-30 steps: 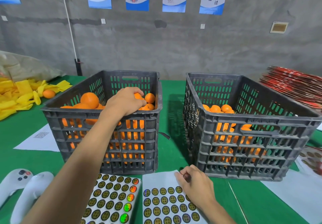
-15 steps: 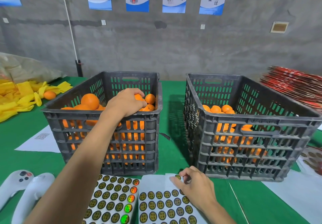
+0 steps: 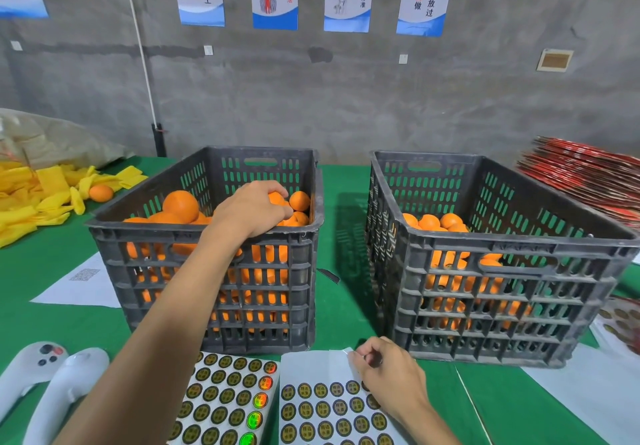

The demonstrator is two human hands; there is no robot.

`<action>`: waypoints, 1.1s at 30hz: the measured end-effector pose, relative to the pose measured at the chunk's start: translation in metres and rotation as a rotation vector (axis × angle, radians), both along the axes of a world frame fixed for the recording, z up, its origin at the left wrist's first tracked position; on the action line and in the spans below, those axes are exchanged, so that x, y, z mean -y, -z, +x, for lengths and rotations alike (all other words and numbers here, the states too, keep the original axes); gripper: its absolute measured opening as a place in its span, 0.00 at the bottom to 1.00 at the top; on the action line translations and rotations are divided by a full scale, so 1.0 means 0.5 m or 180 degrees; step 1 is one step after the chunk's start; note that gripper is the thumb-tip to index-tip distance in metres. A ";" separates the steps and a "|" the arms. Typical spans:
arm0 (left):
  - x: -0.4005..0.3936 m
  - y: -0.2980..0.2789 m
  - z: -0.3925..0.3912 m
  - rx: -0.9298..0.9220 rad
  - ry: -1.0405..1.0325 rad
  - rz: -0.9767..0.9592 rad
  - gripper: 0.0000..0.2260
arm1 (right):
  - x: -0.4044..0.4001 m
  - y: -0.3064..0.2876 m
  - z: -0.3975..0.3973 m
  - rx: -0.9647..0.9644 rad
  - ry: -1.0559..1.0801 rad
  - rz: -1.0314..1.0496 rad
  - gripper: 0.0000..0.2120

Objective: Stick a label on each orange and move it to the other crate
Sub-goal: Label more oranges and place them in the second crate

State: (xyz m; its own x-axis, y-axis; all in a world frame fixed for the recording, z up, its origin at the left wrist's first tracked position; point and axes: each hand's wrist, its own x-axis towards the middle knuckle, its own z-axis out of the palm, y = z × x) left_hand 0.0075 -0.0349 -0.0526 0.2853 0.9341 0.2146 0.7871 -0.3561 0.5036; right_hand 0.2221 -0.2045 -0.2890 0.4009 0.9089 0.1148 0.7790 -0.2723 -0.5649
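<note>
Two dark plastic crates stand on a green table. The left crate (image 3: 207,247) is heaped with oranges (image 3: 180,204); the right crate (image 3: 502,250) holds a lower pile of oranges (image 3: 429,221). My left hand (image 3: 254,209) reaches over the left crate's front rim and curls round an orange (image 3: 277,198) near the right side. My right hand (image 3: 388,375) rests on a label sheet (image 3: 322,406) in front of the crates, its fingertips pinching a label at the sheet's bare upper part.
A second label sheet (image 3: 225,399) lies left of the first. Two white controllers (image 3: 52,382) sit at the lower left. Yellow foam nets and a loose orange (image 3: 100,192) lie far left, white papers (image 3: 83,285) beside both crates, red sheets (image 3: 588,174) far right.
My right hand has peeled a label up from the sheet's upper part and the sheet's top has lifted a little. My left hand stays on the orange in the left crate.
</note>
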 end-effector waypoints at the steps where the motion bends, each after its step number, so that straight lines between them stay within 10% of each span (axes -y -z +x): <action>1: 0.000 0.000 0.000 -0.0006 -0.0001 0.0006 0.17 | -0.001 -0.001 -0.001 -0.0044 0.0027 -0.0020 0.11; 26: 0.006 -0.002 0.000 0.0016 -0.0020 -0.0028 0.17 | 0.020 -0.030 -0.013 -0.0621 0.0192 -0.0280 0.07; 33: 0.002 0.002 0.000 0.0022 -0.0079 0.0033 0.17 | 0.021 -0.019 -0.041 0.1257 -0.0423 0.0306 0.08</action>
